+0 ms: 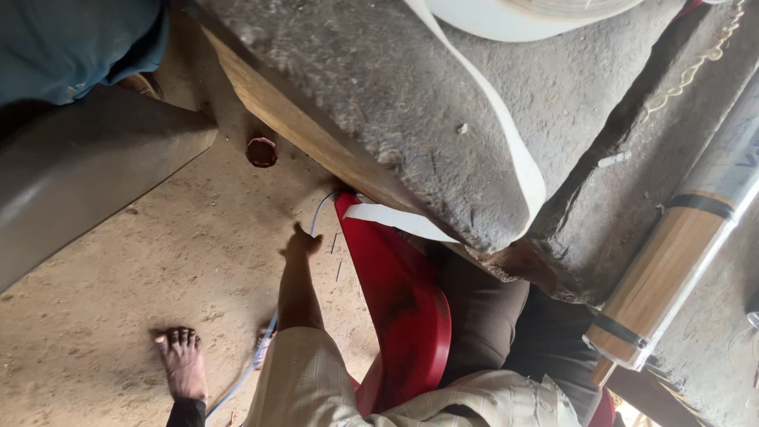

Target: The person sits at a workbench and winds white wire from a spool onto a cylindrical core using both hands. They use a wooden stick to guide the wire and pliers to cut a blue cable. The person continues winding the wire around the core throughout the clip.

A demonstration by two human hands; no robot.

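Note:
My left hand [301, 242] reaches down toward the dirt floor beside a red plastic chair [399, 296]. Its fingers are closed around a thin pale cable [319, 213]. The cable comes from under the table edge, passes behind my forearm and runs on past my bare foot [182, 362]. A beige checked sleeve covers my upper arm. My right hand is out of sight.
A grey stone table slab [395, 95] with a wooden edge overhangs the chair. A white strip [506, 134] runs across it and hangs down. A wood-patterned roll [672, 269] leans at the right. A small reddish cap [262, 151] lies on the floor. Someone in teal [71, 39] is at top left.

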